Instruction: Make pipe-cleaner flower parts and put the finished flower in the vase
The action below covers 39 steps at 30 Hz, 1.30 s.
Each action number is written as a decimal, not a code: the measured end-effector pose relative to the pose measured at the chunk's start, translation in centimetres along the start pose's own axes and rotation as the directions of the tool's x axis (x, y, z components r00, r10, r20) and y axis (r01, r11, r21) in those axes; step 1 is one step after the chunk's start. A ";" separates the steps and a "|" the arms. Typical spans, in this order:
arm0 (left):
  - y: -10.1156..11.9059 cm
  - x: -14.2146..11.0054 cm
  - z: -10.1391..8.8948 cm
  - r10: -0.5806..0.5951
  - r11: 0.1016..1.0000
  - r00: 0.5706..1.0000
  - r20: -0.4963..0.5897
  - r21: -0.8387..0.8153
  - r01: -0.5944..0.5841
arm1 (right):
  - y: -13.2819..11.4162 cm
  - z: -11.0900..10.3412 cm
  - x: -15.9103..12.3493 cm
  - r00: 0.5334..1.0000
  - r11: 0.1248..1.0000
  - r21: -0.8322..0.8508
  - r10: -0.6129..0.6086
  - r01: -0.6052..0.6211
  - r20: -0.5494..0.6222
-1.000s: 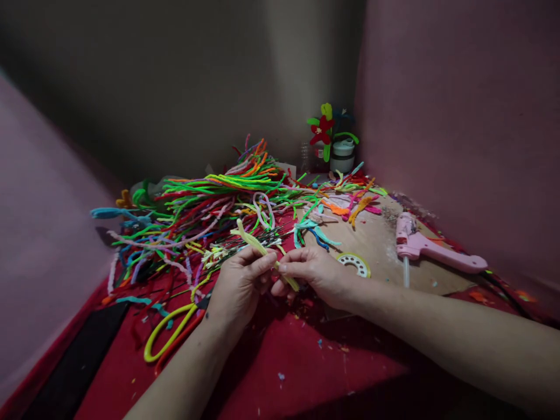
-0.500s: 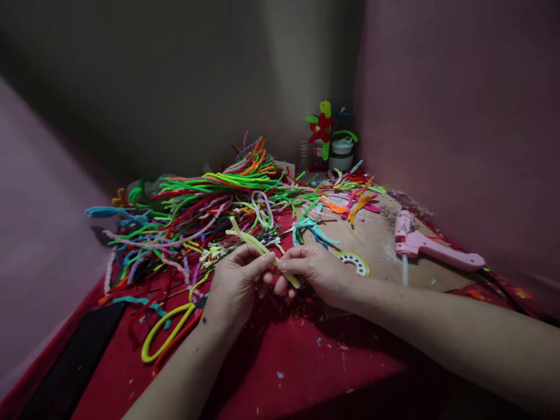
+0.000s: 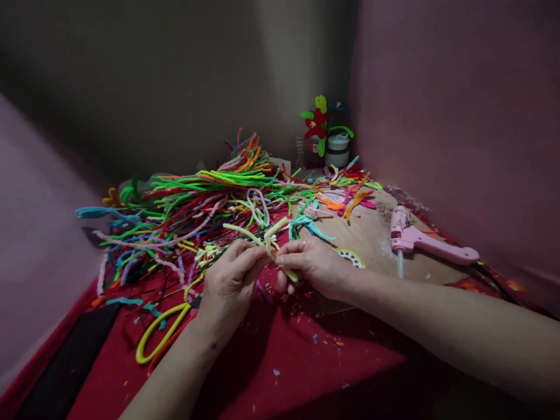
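Pale yellow pipe cleaners (image 3: 268,238) are pinched between my two hands above the red cloth. Their upper ends spread apart, one slanting left and one bent over to the right; a short end pokes out below my right fingers. My left hand (image 3: 234,277) is closed on them with thumb and forefinger. Close beside it, my right hand (image 3: 308,265) grips the lower part, fingertips nearly touching the left ones. Just behind my left hand lie white-tipped thin stems (image 3: 209,252). Yellow-handled scissors (image 3: 161,335) lie by my left wrist, partly hidden.
A big heap of coloured pipe cleaners (image 3: 210,192) covers the back left. On the right, a pink glue gun (image 3: 426,239) rests on a brown board (image 3: 371,227) near a tape roll (image 3: 352,256). Behind stand a red flower (image 3: 315,123) and a lidded cup (image 3: 337,150).
The pale yellow pipe cleaners, earlier lying together, now spread at the top, with one bent to the right. My left hand has turned slightly. The view has shifted a little.
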<state>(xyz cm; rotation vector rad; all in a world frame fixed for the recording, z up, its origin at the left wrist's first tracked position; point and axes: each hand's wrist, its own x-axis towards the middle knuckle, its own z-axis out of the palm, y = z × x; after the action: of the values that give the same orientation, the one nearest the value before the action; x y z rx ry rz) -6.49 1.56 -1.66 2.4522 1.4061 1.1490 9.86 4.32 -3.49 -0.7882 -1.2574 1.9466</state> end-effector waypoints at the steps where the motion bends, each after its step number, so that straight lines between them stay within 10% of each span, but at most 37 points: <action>1: 0.0 0.0 -0.2 0.061 0.992 0.998 0.008 0.109 -0.061 | -0.1 0.0 -0.1 1.000 1.000 -0.012 0.001 -0.001 0.003; 7: 1.3 0.2 -1.5 0.307 0.741 0.937 0.165 0.576 -0.344 | -1.1 -0.3 -0.8 0.990 0.936 -0.325 -0.120 0.136 0.070; 11: 2.2 0.3 -1.8 0.206 0.809 0.941 0.268 0.494 -0.317 | -1.3 -0.3 -1.1 0.964 0.794 -0.546 -0.214 0.266 0.158; 15: 2.1 0.4 -1.5 -0.293 0.955 0.901 0.319 0.050 0.293 | -0.5 0.1 -1.5 0.872 0.422 -0.812 -0.445 0.404 0.203; 17: 1.8 0.5 -1.4 -0.501 0.721 0.738 0.452 -0.253 0.645 | -0.1 0.3 -1.7 0.769 0.169 -0.860 -0.552 0.482 0.322; 20: 1.6 0.7 -1.2 -0.515 0.271 0.582 0.629 -0.524 0.807 | -0.1 0.4 -2.2 0.627 -0.040 -0.824 -0.629 0.565 0.460; 23: 1.9 0.8 -1.5 -0.519 0.230 0.615 0.594 -0.596 0.770 | -0.7 0.4 -2.4 0.669 0.155 -0.811 -0.662 0.564 0.338; 29: 2.6 0.5 -2.7 -0.282 0.847 0.952 0.115 -0.437 0.303 | -1.6 0.3 -2.0 0.930 0.831 -0.426 -0.356 0.357 0.086; 34: 1.8 0.4 -2.9 0.043 0.983 0.992 0.119 -0.181 -0.021 | -1.3 0.3 -2.0 0.943 0.889 -0.318 -0.301 0.331 0.141; 39: 2.0 0.5 -2.7 0.138 0.990 0.983 0.123 -0.021 -0.137 | -1.4 0.6 -2.5 0.894 0.678 -0.601 -0.422 0.422 0.152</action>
<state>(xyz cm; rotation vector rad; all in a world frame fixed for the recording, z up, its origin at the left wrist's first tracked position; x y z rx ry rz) -6.64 0.09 1.36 2.5972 1.2094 1.0054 11.17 2.41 -1.62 -0.7071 -1.9318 1.1424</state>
